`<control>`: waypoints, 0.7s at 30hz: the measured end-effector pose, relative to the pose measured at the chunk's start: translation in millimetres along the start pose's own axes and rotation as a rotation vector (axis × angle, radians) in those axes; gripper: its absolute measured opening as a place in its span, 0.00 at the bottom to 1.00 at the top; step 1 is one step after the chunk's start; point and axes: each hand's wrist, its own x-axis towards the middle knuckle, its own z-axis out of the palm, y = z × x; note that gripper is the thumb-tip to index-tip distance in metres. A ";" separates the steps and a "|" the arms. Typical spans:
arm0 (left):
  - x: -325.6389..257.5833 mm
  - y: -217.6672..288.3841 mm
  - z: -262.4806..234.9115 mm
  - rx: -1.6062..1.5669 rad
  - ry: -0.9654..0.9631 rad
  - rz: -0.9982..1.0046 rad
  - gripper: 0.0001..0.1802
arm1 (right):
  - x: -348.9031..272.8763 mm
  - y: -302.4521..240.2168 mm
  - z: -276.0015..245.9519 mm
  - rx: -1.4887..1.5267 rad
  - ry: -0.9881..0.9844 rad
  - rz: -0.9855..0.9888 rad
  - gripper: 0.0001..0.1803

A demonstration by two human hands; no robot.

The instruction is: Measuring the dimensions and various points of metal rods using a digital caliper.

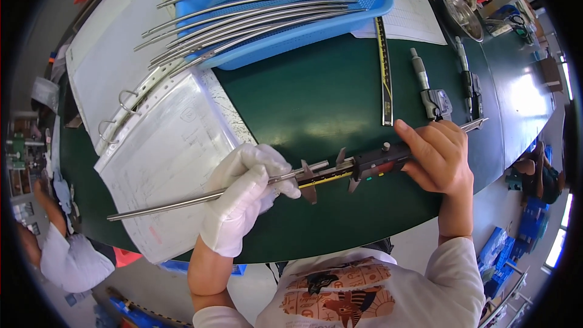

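Note:
My left hand (246, 188), in a white glove, is closed round a thin metal rod (164, 208), which slants from the lower left up toward the right. Bare and wrapped round its body, my right hand (438, 155) holds a digital caliper (379, 161). The caliper's jaws stand apart near the rod's right end, just beyond the gloved fingers; whether they touch the rod I cannot tell. Above the binder, a blue plastic basket (379, 0) carries several more long metal rods (243, 21), their left ends sticking out over its rim.
An open ring binder (176, 164) with papers lies at the left. A black-and-yellow ruler (384, 73) lies below the basket. Two micrometers (436, 102) rest at the right, with a round metal dish (461, 17) farther back. Another person (76, 261) is at the far left.

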 end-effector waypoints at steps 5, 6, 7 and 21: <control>-1.1 -1.9 2.3 0.010 0.002 0.001 0.09 | -1.5 2.4 0.4 -0.011 0.017 -0.007 0.25; -1.1 -3.3 0.6 0.013 -0.006 0.010 0.09 | -2.0 2.8 1.2 -0.014 0.033 -0.017 0.25; -1.4 -4.1 -0.1 0.016 -0.014 0.020 0.09 | -2.3 2.9 1.6 -0.016 0.050 -0.028 0.24; -2.2 -4.4 4.7 0.056 0.010 0.014 0.10 | -5.6 3.3 1.1 -0.014 0.058 -0.019 0.21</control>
